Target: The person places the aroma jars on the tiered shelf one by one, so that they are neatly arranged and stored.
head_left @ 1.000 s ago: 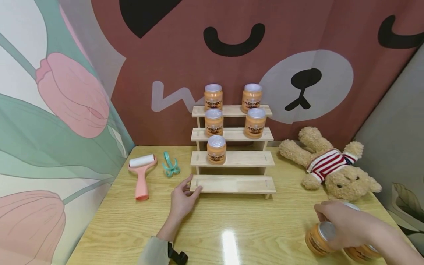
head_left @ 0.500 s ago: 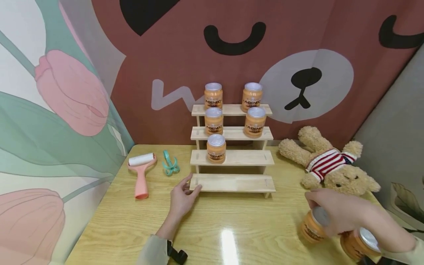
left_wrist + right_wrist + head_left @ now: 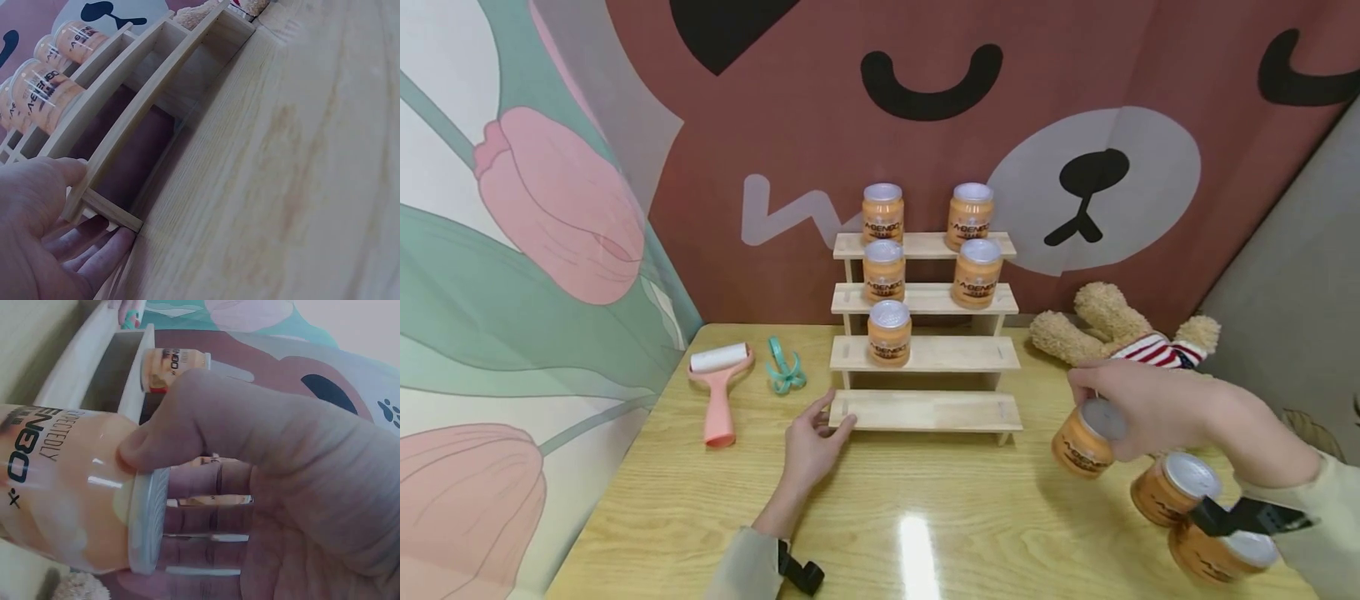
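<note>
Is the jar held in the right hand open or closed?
Closed. A silver lid caps the jar in the right hand, as the head and right wrist views show.

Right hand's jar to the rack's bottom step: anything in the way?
Nothing visible. Only tabletop shows between the jar in the right hand and the rack's bottom step. The left hand grips that step at its left end; the two loose jars sit right of the held one, off that line.
</note>
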The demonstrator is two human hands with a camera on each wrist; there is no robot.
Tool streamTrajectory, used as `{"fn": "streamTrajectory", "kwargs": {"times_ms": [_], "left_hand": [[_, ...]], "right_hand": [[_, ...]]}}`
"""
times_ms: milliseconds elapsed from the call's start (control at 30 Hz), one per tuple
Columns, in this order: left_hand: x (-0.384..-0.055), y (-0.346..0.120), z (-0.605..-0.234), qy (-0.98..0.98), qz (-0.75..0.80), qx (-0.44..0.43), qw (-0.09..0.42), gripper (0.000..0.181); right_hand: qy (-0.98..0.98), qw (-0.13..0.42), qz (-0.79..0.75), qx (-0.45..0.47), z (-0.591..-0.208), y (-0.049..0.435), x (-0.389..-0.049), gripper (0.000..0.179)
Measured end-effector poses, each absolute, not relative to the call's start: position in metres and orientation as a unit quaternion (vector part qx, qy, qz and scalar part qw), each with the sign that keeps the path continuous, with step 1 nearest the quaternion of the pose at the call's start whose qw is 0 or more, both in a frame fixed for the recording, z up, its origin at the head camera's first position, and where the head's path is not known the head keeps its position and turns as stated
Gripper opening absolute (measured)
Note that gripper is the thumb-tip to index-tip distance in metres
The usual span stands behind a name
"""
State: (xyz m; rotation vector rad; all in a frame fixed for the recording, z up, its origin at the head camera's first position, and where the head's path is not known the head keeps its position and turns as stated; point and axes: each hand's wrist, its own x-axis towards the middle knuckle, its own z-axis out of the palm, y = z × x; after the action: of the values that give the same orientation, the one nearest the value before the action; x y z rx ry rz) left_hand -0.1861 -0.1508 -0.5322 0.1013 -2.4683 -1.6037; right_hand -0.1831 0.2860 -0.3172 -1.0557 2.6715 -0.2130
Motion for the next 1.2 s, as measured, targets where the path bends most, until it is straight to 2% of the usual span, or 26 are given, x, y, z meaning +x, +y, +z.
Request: {"fn": "streamTrajectory", "kwargs": {"times_ms": [400, 600, 1200], "left_hand": [[-0.184, -0.15, -0.531, -0.835, -0.541, 0.037, 0.095, 0.061], [-0.184, -0.149, -0.53, -0.834, -0.542, 0.034, 0.097, 0.061], [-0.185, -0.15, -0.531, -0.832, -0.544, 0.04, 0.098, 0.06]], "right_hand": [[0.918, 0.13, -0.064, -0.368, -0.293, 0.268, -0.215, 0.042], [0.907, 0.097, -0.068, -0.403, -0.289, 0.259, -0.232, 0.039], [0.894, 0.035, -0.063, -0.442, -0.288, 0.228, -0.273, 0.047]]}}
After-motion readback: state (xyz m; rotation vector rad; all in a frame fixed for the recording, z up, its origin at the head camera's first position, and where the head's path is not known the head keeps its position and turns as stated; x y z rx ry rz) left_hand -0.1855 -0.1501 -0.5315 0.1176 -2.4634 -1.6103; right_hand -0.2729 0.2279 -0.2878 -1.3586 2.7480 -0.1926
